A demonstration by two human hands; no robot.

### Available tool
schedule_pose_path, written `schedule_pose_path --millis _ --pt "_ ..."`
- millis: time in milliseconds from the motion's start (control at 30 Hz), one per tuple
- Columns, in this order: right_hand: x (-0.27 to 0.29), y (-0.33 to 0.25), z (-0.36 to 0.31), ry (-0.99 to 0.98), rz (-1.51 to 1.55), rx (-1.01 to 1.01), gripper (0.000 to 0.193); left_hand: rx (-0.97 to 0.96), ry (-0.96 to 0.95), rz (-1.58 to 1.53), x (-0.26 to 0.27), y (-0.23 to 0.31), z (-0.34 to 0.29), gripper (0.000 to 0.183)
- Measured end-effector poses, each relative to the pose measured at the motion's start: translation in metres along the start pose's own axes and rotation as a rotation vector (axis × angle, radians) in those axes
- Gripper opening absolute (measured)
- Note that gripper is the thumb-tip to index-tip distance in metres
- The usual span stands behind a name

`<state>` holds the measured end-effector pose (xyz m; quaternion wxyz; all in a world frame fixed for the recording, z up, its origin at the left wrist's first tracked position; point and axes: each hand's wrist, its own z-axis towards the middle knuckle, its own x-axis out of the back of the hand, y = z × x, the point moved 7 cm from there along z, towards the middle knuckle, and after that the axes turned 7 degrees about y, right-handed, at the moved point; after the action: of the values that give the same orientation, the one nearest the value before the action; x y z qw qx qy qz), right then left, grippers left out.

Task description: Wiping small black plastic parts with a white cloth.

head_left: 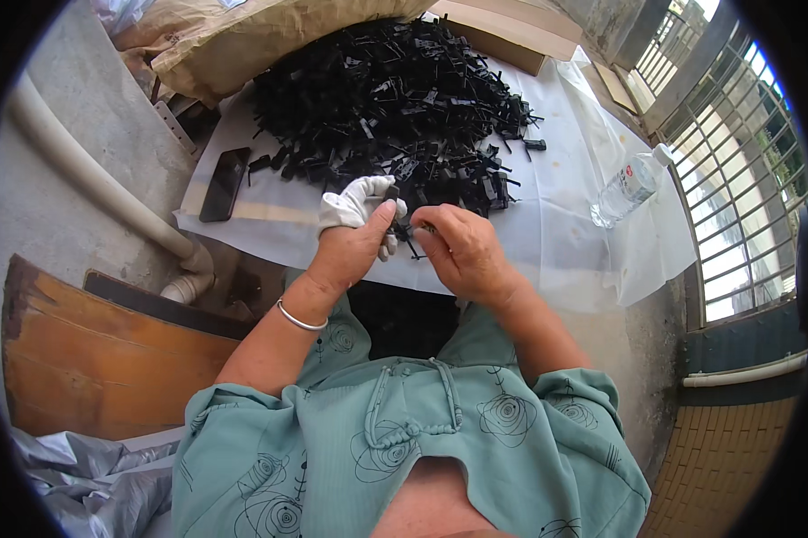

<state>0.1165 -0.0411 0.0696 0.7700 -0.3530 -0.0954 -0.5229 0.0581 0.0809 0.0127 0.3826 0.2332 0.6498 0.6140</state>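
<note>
My left hand point(354, 224), partly covered by a white glove with the thumb bare, is closed on a small black plastic part point(392, 193) held up at the fingertips. Close beside it on the right, my bare right hand point(465, 251) has thumb and forefinger pinched together. Whatever lies between those fingers is too small and hidden to name. Just beyond both hands spreads a large heap of black plastic parts point(386, 99), many with thin prongs sticking out. It rests on a table covered with a white sheet point(565, 202).
A dark phone point(224, 186) lies left of the heap. A clear water bottle point(628, 190) stands at the right. Brown paper sacking point(233, 54) and a cardboard box point(511, 40) border the far side. A wooden board point(108, 359) leans at the lower left.
</note>
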Motion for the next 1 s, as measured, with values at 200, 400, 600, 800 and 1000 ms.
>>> schedule_pose_path --millis 200,400,600,800,1000 --pt "-0.014 -0.003 -0.032 0.081 0.126 -0.343 0.018 0.031 -0.104 -0.063 -0.011 -0.01 -0.055 0.029" --pt "-0.022 0.006 -0.046 -0.09 0.418 -0.638 0.02 0.012 -0.14 0.109 -0.012 -0.003 -0.079 0.03" --pt "-0.025 0.001 -0.064 -0.188 0.391 -0.466 0.015 0.041 -0.065 0.087 -0.013 -0.007 -0.078 0.032" --pt "-0.019 -0.002 -0.063 -0.072 0.365 -0.425 0.014 -0.076 0.01 0.388 -0.012 -0.009 -0.083 0.031" --pt "-0.032 0.005 -0.077 -0.026 0.366 -0.543 0.021 -0.661 0.03 0.813 -0.029 0.02 -0.092 0.027"
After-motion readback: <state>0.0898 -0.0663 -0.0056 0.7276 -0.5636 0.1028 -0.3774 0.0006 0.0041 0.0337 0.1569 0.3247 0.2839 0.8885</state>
